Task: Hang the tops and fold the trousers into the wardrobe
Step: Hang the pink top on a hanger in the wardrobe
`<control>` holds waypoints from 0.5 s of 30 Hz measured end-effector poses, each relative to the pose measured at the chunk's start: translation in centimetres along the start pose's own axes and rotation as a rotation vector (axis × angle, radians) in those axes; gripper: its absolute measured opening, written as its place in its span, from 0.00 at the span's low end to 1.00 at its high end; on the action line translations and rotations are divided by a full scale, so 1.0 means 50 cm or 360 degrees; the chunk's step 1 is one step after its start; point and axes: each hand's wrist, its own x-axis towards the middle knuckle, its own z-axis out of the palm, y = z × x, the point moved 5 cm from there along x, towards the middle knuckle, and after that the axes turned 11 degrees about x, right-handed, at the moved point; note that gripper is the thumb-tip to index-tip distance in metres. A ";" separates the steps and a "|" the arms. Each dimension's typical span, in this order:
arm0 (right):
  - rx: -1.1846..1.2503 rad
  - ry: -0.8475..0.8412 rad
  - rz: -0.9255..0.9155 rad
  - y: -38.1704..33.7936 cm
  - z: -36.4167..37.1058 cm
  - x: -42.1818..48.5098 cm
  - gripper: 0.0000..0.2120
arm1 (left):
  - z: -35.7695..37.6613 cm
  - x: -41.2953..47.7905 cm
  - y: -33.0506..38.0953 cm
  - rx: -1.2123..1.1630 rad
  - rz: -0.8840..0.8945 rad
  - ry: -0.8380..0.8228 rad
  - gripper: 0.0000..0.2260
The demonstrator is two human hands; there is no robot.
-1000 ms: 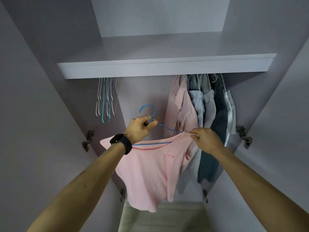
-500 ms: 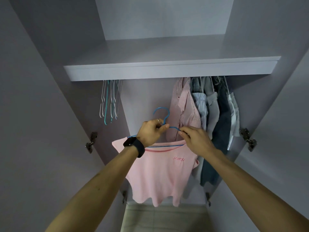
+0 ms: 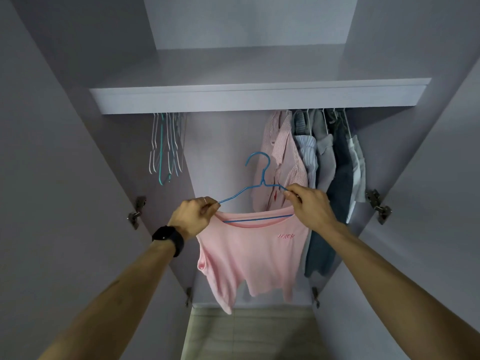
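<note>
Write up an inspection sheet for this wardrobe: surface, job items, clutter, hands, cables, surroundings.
Surface: wardrobe shelf spans the top; the rail beneath is hidden behind its front edge.
Job's things: pink top draped on blue hanger; hook free, not yet hung.
Clutter: empty hangers bunched at left; hung clothes packed at right.
Hands: left hand grips the hanger's left arm at the top's shoulder; right hand pinches its right arm.
Cables: nothing seen.
Surroundings: both doors open, hinges showing; tiled floor below.
</note>
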 end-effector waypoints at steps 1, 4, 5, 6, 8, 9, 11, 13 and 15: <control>0.0022 0.0012 0.0032 0.007 -0.003 0.001 0.06 | 0.001 -0.002 -0.002 -0.0016 0.0007 0.0028 0.10; 0.0027 0.0056 0.0042 0.015 -0.008 -0.001 0.06 | -0.003 0.000 -0.014 0.0056 0.0056 0.0133 0.13; 0.0024 0.0049 0.0028 0.013 -0.006 -0.004 0.06 | -0.002 0.003 -0.015 0.0117 0.0086 0.0123 0.13; 0.0022 0.0030 0.0012 0.010 -0.002 -0.007 0.05 | 0.001 0.008 -0.012 0.0193 0.0132 0.0094 0.14; 0.0003 -0.0019 -0.0025 0.003 0.009 -0.013 0.05 | 0.009 0.015 -0.001 0.0289 0.0200 0.0014 0.14; -0.0007 -0.0024 -0.0040 -0.001 0.014 -0.015 0.05 | 0.012 0.017 0.002 0.0297 0.0196 -0.0021 0.15; -0.0009 0.0019 -0.0045 -0.007 0.018 -0.020 0.05 | 0.019 0.020 -0.004 0.0376 0.0129 -0.0115 0.15; -0.0003 0.0056 -0.0028 -0.012 0.019 -0.022 0.04 | 0.018 0.018 -0.012 0.0522 0.0089 -0.0196 0.19; 0.0003 0.0021 -0.0029 -0.018 0.027 -0.020 0.05 | 0.010 0.017 0.006 0.0467 0.0120 -0.0153 0.24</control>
